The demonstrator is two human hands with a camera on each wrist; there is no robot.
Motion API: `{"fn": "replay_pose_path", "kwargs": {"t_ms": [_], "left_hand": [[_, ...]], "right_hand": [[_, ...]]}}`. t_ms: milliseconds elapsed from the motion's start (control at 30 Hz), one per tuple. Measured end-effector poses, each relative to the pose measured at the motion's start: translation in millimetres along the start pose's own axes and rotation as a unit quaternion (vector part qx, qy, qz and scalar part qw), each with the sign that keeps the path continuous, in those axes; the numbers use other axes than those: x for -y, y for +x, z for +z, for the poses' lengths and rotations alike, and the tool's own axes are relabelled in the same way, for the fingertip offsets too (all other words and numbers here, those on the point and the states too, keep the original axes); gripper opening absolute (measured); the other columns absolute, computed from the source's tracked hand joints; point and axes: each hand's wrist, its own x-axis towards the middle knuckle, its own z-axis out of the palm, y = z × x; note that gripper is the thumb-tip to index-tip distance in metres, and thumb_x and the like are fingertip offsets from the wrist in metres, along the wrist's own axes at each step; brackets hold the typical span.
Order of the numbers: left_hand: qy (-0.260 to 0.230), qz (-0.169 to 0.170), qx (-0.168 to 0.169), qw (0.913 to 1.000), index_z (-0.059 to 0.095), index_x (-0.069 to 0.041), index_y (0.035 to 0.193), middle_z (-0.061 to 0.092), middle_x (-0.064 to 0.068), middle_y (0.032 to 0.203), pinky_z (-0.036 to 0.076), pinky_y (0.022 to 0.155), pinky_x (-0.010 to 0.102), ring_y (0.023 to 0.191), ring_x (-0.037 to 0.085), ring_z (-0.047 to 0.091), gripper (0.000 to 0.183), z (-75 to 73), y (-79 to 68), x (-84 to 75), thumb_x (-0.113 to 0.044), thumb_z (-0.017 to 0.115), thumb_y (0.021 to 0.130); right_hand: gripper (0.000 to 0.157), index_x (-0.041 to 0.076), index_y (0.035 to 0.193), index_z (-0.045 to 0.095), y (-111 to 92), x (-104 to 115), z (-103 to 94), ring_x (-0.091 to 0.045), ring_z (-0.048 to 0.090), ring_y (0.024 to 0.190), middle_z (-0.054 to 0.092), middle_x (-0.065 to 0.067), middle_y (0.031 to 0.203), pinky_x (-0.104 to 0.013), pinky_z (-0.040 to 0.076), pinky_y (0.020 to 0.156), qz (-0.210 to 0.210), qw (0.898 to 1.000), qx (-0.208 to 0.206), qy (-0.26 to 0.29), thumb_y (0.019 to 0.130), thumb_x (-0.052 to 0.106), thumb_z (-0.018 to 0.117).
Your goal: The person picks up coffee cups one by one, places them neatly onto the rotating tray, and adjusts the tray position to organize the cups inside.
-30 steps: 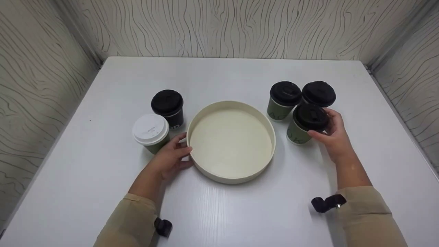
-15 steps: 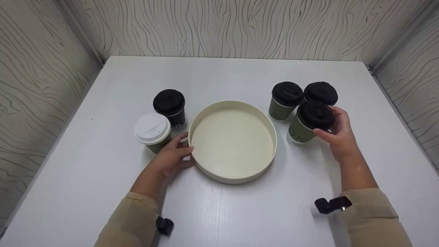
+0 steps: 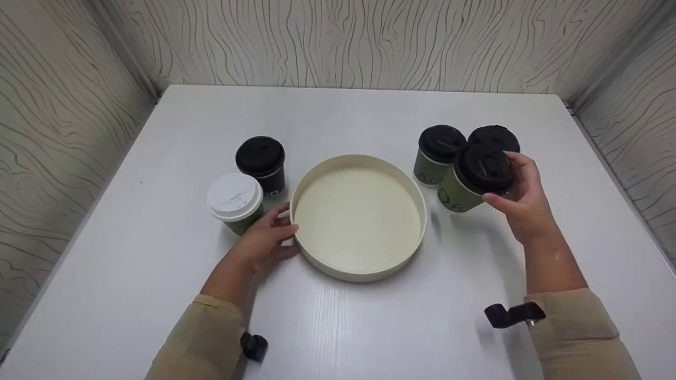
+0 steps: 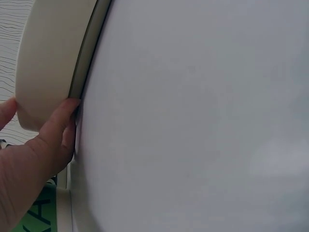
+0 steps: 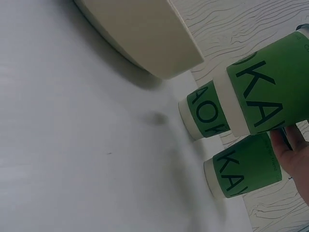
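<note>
My right hand (image 3: 525,203) grips a green paper coffee cup (image 3: 458,191) with a black lid, tilted and raised off the table. In the right wrist view this cup (image 5: 273,84) hangs above the white surface, with large dark letters on its side. My left hand (image 3: 264,240) holds the left edge of a round cream tray (image 3: 359,276), thumb at the rim. In the left wrist view its fingers (image 4: 58,121) reach the lower edge of the tray wall. Inside the tray only its bare floor shows.
Two more black-lidded cups stand behind the held one: a green cup (image 3: 430,169) and a partly hidden cup (image 3: 495,138). Left of the tray stand a black cup (image 3: 269,182) and a white-lidded green cup (image 3: 235,198). Patterned walls (image 3: 338,45) enclose the white table (image 3: 338,327).
My right hand has lifted the cup off the table and tilted it, its base swinging toward the tray. The left hand and tray stay in place.
</note>
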Motion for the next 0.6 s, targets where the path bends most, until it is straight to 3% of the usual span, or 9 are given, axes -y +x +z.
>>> {"fn": "replay_pose_path", "kwargs": {"t_ms": [600], "left_hand": [[-0.004,-0.002,0.001,1.0,0.027,-0.018,0.142,0.039,0.018,0.132,0.048,0.082,0.044,0.112,0.027,0.049,0.061,1.1,-0.5,-1.8,0.001,0.052,0.089]], "right_hand": [[0.067,0.005,0.128,0.034,37.8,10.8,42.1,-0.025,0.037,0.12,0.039,-0.015,0.129,-0.024,0.032,0.1,-0.006,0.999,0.034,0.019,0.071,-0.019,0.059]]}}
